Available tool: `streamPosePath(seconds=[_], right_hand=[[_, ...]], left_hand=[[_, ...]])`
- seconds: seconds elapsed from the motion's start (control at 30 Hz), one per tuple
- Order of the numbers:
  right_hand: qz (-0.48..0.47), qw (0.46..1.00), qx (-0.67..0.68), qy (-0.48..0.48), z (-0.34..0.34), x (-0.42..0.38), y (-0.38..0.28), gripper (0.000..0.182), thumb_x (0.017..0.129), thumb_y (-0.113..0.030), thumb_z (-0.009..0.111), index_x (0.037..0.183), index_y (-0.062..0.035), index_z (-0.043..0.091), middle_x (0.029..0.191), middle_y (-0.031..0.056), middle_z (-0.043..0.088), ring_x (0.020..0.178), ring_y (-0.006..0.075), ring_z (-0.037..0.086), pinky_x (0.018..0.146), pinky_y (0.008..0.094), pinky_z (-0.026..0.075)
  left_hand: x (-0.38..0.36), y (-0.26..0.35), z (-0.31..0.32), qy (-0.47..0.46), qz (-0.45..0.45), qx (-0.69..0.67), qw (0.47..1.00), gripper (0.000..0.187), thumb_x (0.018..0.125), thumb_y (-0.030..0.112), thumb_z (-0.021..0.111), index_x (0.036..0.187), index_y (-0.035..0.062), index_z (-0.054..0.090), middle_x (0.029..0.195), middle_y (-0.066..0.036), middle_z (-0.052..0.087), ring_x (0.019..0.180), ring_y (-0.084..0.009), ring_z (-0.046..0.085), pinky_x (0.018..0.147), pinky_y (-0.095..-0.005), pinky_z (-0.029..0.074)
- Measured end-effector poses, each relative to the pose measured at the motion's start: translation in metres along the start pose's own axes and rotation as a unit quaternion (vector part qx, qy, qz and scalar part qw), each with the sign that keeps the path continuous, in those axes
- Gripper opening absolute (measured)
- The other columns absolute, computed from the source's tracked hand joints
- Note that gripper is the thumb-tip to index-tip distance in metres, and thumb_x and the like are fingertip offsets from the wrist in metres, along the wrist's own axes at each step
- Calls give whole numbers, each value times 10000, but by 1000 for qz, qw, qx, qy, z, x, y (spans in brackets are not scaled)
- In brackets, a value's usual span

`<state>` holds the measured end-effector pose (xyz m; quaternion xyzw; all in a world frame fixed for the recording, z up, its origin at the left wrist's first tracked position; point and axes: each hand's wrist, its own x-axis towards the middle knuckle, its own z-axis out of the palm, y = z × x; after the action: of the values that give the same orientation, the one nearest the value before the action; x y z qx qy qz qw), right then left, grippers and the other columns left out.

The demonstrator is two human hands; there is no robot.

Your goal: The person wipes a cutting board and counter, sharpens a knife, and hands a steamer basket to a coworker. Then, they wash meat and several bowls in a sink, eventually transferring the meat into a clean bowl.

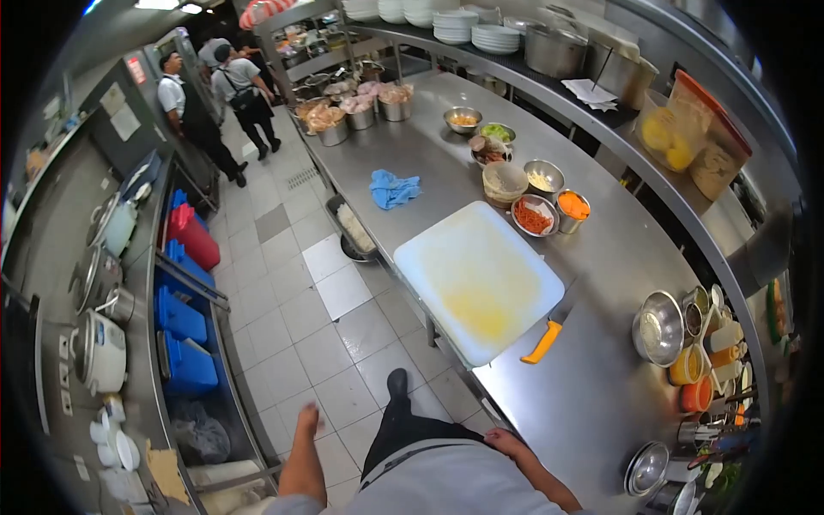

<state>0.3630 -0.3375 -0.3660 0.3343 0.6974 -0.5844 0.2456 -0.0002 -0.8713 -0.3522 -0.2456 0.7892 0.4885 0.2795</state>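
My left hand [310,418] hangs low over the tiled floor, away from any surface, its fingers smeared by motion. Beside my waist, my right hand [505,441] is close to the front edge of the steel counter [601,412], its fingers mostly hidden from this angle. Ahead of me on the counter lies a white cutting board [481,266] with a yellow stain on its near half. A knife with an orange handle [542,342] rests against the board's right side, its blade pointing away from me.
Beyond the board stand several bowls, including shredded carrot [533,215], and a crumpled blue cloth [395,189]. Metal bowls [658,328] and sauce containers [687,366] line the right. Two people [240,94] stand up the aisle. Blue bins [187,365] sit under the left counter.
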Motion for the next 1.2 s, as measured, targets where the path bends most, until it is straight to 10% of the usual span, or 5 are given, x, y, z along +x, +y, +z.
streamPosePath(seconds=[0.2, 0.47, 0.7, 0.83, 1.2], right_hand=[[137, 985, 24, 102, -7, -15, -51, 456, 932, -340, 677, 1299, -74, 624, 1019, 104, 723, 813, 184, 669, 686, 334, 541], [151, 829, 414, 345, 85, -21, -115, 316, 946, -205, 671, 1221, -56, 620, 885, 104, 719, 634, 181, 667, 512, 296, 494], [169, 856, 369, 319, 190, -37, -153, 368, 944, -227, 714, 1259, -66, 613, 922, 80, 729, 699, 173, 687, 583, 327, 531], [193, 797, 454, 349, 229, -63, -153, 373, 962, -224, 696, 1279, -44, 617, 980, 105, 753, 833, 188, 699, 708, 325, 557], [-172, 713, 451, 508, 212, -241, -181, 959, 927, -78, 715, 1644, -127, 80, 1299, 160, 598, 1009, 175, 655, 823, 326, 561]], left_hand=[[108, 410, 159, -80, 325, 10, 942, 477, 951, 200, 644, 1403, 78, 557, 1246, -75, 654, 1076, -198, 609, 800, -357, 551], [174, 661, 287, 5, 651, 210, 729, 649, 781, 113, 753, 1386, 30, 533, 1509, -267, 459, 1357, -430, 480, 1106, -464, 428], [177, 639, 329, -82, 547, 286, 782, 785, 773, 29, 686, 1505, 61, 404, 1348, -213, 617, 1141, -408, 651, 968, -426, 529], [-6, 600, 303, -445, 460, -20, 768, 787, 797, -39, 617, 1537, 90, 382, 1085, -61, 614, 894, -105, 604, 772, -244, 505], [-358, 289, 283, -839, 189, 99, 501, 803, 853, -64, 629, 1580, 94, 327, 1248, -72, 613, 1154, -156, 586, 1021, -302, 442]])
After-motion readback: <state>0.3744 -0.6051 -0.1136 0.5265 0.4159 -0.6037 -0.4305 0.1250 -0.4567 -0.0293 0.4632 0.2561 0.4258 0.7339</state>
